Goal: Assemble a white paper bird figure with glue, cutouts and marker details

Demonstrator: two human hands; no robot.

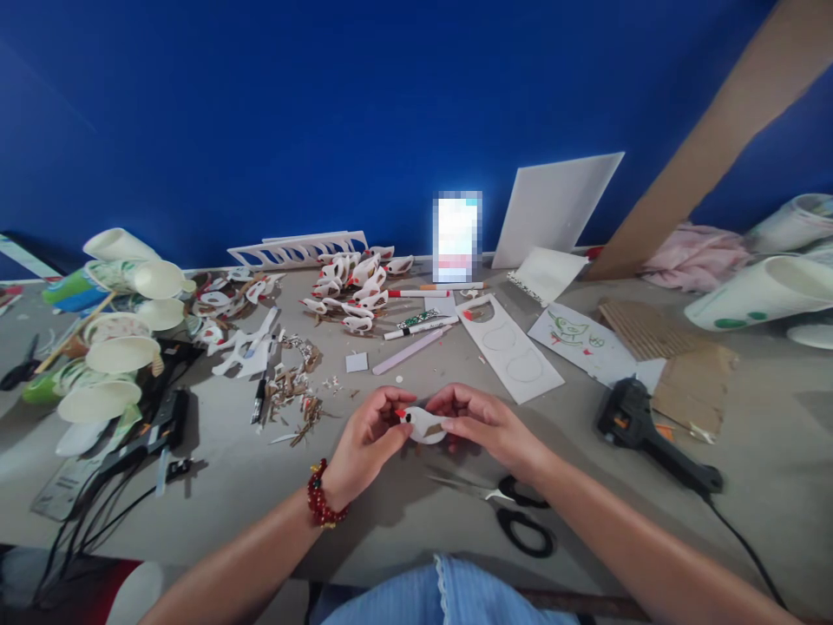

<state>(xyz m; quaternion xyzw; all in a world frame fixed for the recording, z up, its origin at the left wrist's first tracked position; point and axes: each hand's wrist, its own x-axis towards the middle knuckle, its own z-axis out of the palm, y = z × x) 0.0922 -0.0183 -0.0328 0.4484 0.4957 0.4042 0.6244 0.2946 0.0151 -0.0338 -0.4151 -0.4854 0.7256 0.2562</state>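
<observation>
A small white bird figure (424, 425) with a red beak, a dark eye and a brown patch on its side is held between my two hands above the table. My left hand (364, 447) pinches the head end, thumb in front and fingers behind. At the tail end, my right hand (485, 425) has its thumb against the near side; its fingertips behind are partly hidden. Just below the hands lies a pair of scissors (500, 495) with black handles, the blades pointing left. Several similar finished-looking birds (364, 269) are heaped at the back of the table.
At right rest a black glue gun (641, 434) with its cord, cardboard pieces (693, 386) and a bird drawing (573, 330). A white sheet with drawn outlines (514, 351), markers (416, 328) and cardboard scraps (292, 391) lie ahead. Paper cups (108, 399) and a power strip (170, 421) crowd the left.
</observation>
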